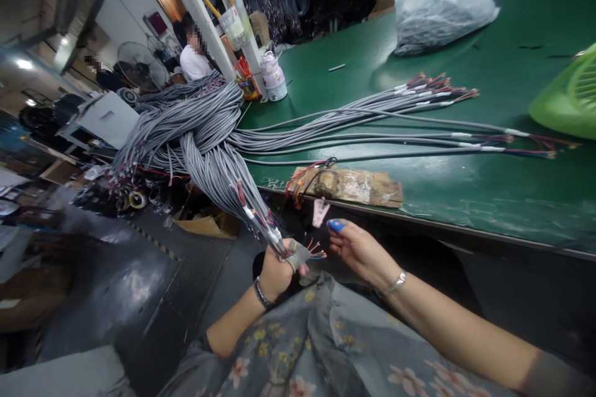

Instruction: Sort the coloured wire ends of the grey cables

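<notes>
Cable bundle (228, 180) is extending toward eleven o'clock from the left hand (278, 268) grasping its ends; the right hand (356, 252) is hovering at three o'clock, whether holding anything I cannot tell. Gripping close behind wire tips (319, 254) is probably best.

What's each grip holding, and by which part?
Left grip: the grey cables, near their coloured wire ends. Right grip: nothing visible, though I can't tell for certain.

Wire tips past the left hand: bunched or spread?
Spread: the coloured wire tips fan apart, gaps showing between them, beyond the left hand.
</notes>
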`<state>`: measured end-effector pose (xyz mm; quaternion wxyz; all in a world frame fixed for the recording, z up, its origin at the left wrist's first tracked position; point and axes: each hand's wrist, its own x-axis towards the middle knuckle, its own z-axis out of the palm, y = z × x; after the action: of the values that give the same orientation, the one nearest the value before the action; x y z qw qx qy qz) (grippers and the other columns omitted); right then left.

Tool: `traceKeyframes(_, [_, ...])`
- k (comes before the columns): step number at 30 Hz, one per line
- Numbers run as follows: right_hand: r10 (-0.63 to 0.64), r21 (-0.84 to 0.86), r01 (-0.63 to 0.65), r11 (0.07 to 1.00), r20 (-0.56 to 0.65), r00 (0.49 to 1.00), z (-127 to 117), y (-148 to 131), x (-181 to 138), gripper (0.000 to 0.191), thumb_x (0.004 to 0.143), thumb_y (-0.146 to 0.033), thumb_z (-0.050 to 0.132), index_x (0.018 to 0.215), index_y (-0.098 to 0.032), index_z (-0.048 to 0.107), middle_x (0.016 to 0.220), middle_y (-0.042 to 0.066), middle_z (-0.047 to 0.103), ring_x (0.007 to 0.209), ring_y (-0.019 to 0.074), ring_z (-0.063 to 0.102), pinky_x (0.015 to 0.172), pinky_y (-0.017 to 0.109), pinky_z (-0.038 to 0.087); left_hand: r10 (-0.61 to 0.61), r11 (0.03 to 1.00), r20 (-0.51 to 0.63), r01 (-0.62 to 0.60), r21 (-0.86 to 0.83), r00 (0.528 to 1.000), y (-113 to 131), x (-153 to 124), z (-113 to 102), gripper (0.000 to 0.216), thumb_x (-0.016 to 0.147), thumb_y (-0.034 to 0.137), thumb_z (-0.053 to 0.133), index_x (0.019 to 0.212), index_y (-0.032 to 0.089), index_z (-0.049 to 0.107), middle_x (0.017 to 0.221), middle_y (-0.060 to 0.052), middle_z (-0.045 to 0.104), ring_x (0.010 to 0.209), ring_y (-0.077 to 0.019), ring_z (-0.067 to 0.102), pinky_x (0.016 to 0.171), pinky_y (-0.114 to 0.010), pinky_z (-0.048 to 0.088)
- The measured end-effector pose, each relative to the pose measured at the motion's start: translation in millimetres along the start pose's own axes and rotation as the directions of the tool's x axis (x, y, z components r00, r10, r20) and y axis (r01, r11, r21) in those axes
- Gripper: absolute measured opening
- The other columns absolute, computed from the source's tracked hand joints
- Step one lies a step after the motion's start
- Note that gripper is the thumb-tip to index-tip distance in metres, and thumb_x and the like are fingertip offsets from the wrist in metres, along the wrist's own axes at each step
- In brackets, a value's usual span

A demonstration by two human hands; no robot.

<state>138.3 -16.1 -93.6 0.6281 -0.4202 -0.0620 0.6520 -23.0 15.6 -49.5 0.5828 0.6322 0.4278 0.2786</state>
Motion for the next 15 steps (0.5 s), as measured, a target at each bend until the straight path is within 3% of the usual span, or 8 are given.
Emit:
traceKeyframes(4, [0.047,0.024,-0.048,0.999,0.054,0.997,-4.6,-5.8,8.9,0.036,0.063,-0.052,0.079,0.064,-0.021,0.061,0.064,0.0,0.058,0.053,0.011,0.047,0.051,0.026,0.042,-0.004,0.997,0.008,0.005,-0.081,1.0,1.3,1.4,1.3,0.036,0.075,0.04,0.067,0.049,0.017,0.057,0.045,-0.001,0.058,0.047,-0.0128,0.056,0.054,-0.025,0.044])
traceKeyframes(8, [0.025,-0.058,-0.014,0.998,0.197,0.98,4.3,-11.6,17.6,0.05,0.059,-0.067,0.074,0.071,-0.019,0.068,0.068,0.002,0.061,0.056,0.0116,0.049,0.053,0.025,0.042,-0.029,0.993,0.029,0.033,-0.114,0.999,2.0,8.0,9.7,0.035,0.073,0.039,0.068,0.048,0.016,0.059,0.045,-0.002,0.058,0.044,-0.0113,0.051,0.051,-0.025,0.041])
traceKeyframes(11, [-0.05,-0.106,0.081,0.991,0.268,0.962,12.2,-15.3,22.0,0.053,0.058,-0.068,0.074,0.072,-0.017,0.069,0.062,0.0,0.058,0.055,0.0111,0.047,0.053,0.025,0.039,-0.065,0.989,0.025,0.068,-0.129,0.998,3.0,13.5,15.5,0.035,0.071,0.039,0.069,0.047,0.016,0.058,0.041,-0.001,0.054,0.042,-0.0106,0.049,0.05,-0.024,0.04])
traceKeyframes(15, [-0.093,-0.098,0.125,0.987,0.277,0.956,17.7,-17.3,19.5,0.05,0.059,-0.066,0.075,0.07,-0.017,0.068,0.057,-0.002,0.055,0.053,0.0101,0.045,0.052,0.025,0.038,-0.088,0.985,0.008,0.088,-0.147,0.996,3.0,17.7,18.2,0.036,0.069,0.041,0.07,0.046,0.016,0.057,0.041,-0.001,0.053,0.043,-0.0115,0.05,0.052,-0.025,0.041])
